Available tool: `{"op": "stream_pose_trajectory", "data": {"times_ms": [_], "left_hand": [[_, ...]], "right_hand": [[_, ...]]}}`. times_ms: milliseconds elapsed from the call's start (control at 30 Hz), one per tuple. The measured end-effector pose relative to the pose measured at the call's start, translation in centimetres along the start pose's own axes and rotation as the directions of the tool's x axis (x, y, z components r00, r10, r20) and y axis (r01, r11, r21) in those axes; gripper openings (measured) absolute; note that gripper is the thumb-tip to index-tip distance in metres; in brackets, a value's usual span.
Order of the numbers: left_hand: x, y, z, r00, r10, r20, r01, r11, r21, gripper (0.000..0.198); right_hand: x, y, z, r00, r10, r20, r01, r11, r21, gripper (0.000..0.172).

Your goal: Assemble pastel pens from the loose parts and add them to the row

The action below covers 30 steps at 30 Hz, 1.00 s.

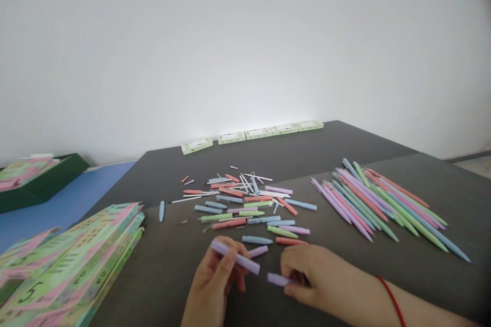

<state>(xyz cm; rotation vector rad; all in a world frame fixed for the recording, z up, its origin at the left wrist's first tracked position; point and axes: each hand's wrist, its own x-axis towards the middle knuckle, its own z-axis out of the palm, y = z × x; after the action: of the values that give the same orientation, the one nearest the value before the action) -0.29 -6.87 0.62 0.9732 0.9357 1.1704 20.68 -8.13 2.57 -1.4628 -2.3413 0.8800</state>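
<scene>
My left hand (215, 278) is closed around a purple pen barrel (236, 257), which points to the right. My right hand (312, 276), with a red string at the wrist, pinches a short purple pen piece (276, 279) close to the barrel's tip. The two parts are a little apart. Both hands hover low over the dark table (383, 276) near its front edge. Just beyond them lies a scatter of loose pen parts (249, 204) in pink, blue, green and purple, with thin white refills among them.
A row of assembled pastel pens (379, 202) lies at the right. A stack of green and pink flat cartons (69, 260) sits at the front left. Several small green boxes (251, 134) line the far table edge. A dark green tray (42, 176) rests on a blue surface at the far left.
</scene>
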Motion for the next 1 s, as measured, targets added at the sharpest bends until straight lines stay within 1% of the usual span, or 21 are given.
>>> {"op": "stream_pose_trajectory", "data": {"times_ms": [67,100,133,200,267,367,467,533,600,633,700,733,800,867,900,1000], "left_hand": [[0.4,0.0,0.0,0.992,-0.077,-0.099,0.065,0.991,-0.118,0.024],[0.6,0.0,-0.1,0.986,-0.112,-0.125,0.091,0.983,-0.161,0.026],[0.8,-0.1,-0.1,0.981,-0.141,-0.136,0.114,0.975,-0.192,0.028],[0.9,-0.2,-0.1,0.978,-0.175,-0.111,0.147,0.963,-0.225,0.031],[0.7,-0.2,0.0,0.982,-0.181,-0.05,0.164,0.957,-0.237,0.03],[0.2,-0.3,0.5,0.985,-0.172,0.035,0.175,0.953,-0.247,0.023],[-0.2,-0.7,0.9,0.977,-0.166,0.134,0.197,0.941,-0.276,0.02],[-0.4,-1.4,1.1,0.959,-0.163,0.232,0.233,0.921,-0.312,0.025],[-0.5,-2.4,1.3,0.926,-0.154,0.345,0.276,0.899,-0.341,0.03],[-0.5,-3.0,1.4,0.905,-0.149,0.398,0.299,0.889,-0.348,0.031],[-0.6,-4.0,1.6,0.872,-0.141,0.47,0.328,0.879,-0.346,0.031],[-0.6,-4.4,1.7,0.859,-0.135,0.494,0.336,0.877,-0.343,0.031],[-0.5,-4.8,1.8,0.852,-0.124,0.509,0.335,0.876,-0.348,0.032],[-0.5,-4.8,1.8,0.857,-0.112,0.503,0.325,0.875,-0.359,0.034],[-0.4,-4.8,1.7,0.859,-0.105,0.501,0.32,0.875,-0.365,0.034],[-0.3,-4.7,1.6,0.854,-0.09,0.512,0.315,0.873,-0.372,0.035]], "right_hand": [[0.0,0.1,0.0,1.0,-0.009,-0.029,0.006,0.997,-0.075,0.006],[0.0,0.1,0.1,0.999,-0.01,-0.044,0.005,0.994,-0.11,0.007],[0.1,0.2,0.1,0.998,-0.012,-0.056,0.003,0.99,-0.143,0.009],[0.3,0.4,0.2,0.997,-0.009,-0.079,-0.007,0.98,-0.197,0.009],[0.5,0.6,0.4,0.996,-0.002,-0.091,-0.02,0.97,-0.242,0.01],[0.8,0.5,0.4,0.996,0.008,-0.094,-0.036,0.951,-0.307,0.015],[0.8,0.4,0.1,0.994,-0.007,-0.109,-0.03,0.943,-0.332,0.017],[0.8,0.5,-0.4,0.992,-0.014,-0.125,-0.028,0.946,-0.323,0.013],[1.2,0.6,-1.2,0.99,-0.014,-0.142,-0.032,0.949,-0.314,0.005],[1.6,0.7,-1.6,0.989,-0.019,-0.148,-0.029,0.95,-0.312,0.007],[3.3,0.5,-2.5,0.986,-0.057,-0.157,0.006,0.951,-0.309,0.011],[4.4,0.2,-2.8,0.984,-0.094,-0.153,0.043,0.95,-0.309,0.01],[7.1,-0.9,-3.0,0.972,-0.2,-0.122,0.15,0.933,-0.327,0.009],[10.2,-2.4,-2.5,0.949,-0.313,-0.034,0.276,0.879,-0.389,0.012],[11.6,-3.3,-2.0,0.934,-0.356,0.027,0.329,0.831,-0.449,0.015],[15.3,-5.5,0.1,0.901,-0.416,0.122,0.42,0.769,-0.482,0.013]]}}
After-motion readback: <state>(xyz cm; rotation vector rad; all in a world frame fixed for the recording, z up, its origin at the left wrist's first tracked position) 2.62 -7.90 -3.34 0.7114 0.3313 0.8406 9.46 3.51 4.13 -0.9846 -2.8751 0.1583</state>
